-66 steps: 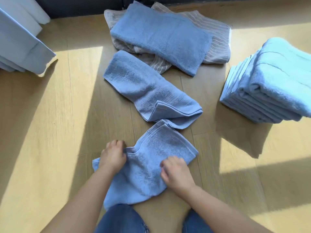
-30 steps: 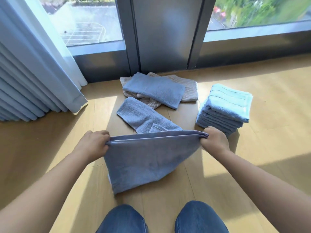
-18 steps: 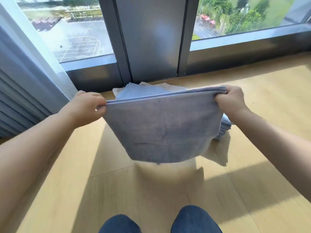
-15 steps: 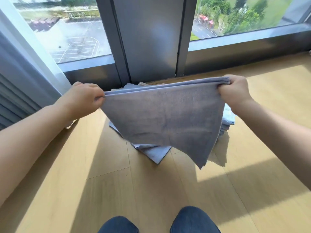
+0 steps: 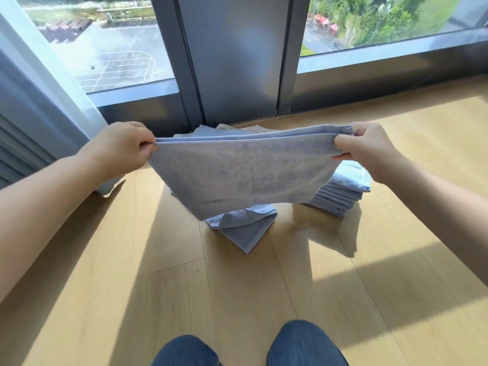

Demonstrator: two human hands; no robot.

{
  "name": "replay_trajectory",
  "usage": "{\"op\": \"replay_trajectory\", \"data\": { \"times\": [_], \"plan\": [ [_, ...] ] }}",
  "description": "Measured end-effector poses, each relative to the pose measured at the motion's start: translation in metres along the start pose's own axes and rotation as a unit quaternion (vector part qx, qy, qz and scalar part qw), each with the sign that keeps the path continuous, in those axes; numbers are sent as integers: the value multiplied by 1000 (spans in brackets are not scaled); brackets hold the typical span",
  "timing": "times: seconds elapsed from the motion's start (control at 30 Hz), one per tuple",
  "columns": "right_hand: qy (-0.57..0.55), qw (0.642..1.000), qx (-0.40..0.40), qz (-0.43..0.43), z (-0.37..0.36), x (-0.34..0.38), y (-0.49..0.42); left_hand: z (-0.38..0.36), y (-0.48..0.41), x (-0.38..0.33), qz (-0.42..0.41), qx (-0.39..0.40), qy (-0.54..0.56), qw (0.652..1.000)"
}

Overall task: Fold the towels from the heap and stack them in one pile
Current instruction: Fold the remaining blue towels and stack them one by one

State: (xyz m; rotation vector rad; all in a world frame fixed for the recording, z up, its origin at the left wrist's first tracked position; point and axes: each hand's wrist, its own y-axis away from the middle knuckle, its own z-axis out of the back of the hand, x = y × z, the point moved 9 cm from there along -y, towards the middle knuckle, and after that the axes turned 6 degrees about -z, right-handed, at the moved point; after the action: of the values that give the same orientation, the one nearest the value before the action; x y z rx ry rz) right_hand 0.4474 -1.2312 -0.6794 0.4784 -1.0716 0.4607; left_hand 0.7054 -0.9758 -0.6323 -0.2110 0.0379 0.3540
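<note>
A blue towel (image 5: 245, 173) hangs doubled in the air in front of me, stretched between both hands. My left hand (image 5: 122, 149) pinches its upper left corners and my right hand (image 5: 365, 147) pinches its upper right corners. Behind it, a loose blue towel (image 5: 243, 231) lies on the wooden floor, partly hidden. The heap of unfolded towels (image 5: 224, 129) shows only as an edge above the held towel, by the window frame. The pile of folded light blue towels (image 5: 342, 192) stands on the floor at the right, half covered by the towel and my right wrist.
A pale curtain (image 5: 39, 101) hangs at the left, reaching the floor. Floor-to-ceiling windows with a dark frame (image 5: 232, 62) close off the far side. My knees in blue jeans (image 5: 303, 344) are at the bottom edge. Sunlit wooden floor (image 5: 396, 286) stretches to the right.
The towel came off the floor and is now held up spread between both hands. In the last half second its hanging lower edge swung and evened out; my hands stayed about level.
</note>
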Motion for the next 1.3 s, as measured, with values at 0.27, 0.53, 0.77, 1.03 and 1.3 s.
{"op": "replay_trajectory", "data": {
  "times": [0.27, 0.53, 0.77, 1.03, 1.3],
  "plan": [
    [86, 991, 99, 37, -14, 7, 5, 6, 4, 16, 52, -5, 53, 997],
    [167, 980, -29, 103, -7, 8, -8, 0, 5, 17, 37, 2, 34, 999],
    [53, 979, -123, 155, 8, 37, 12, 26, 10, 17, 44, -111, -10, 993],
    [187, 947, -74, 250, -4, -16, 83, -21, 105, -30, -95, -78, 12, 992],
    [338, 924, 107, 140, -83, -186, 148, -185, 217, -41, -109, 230, 60, 965]
  ]
}}
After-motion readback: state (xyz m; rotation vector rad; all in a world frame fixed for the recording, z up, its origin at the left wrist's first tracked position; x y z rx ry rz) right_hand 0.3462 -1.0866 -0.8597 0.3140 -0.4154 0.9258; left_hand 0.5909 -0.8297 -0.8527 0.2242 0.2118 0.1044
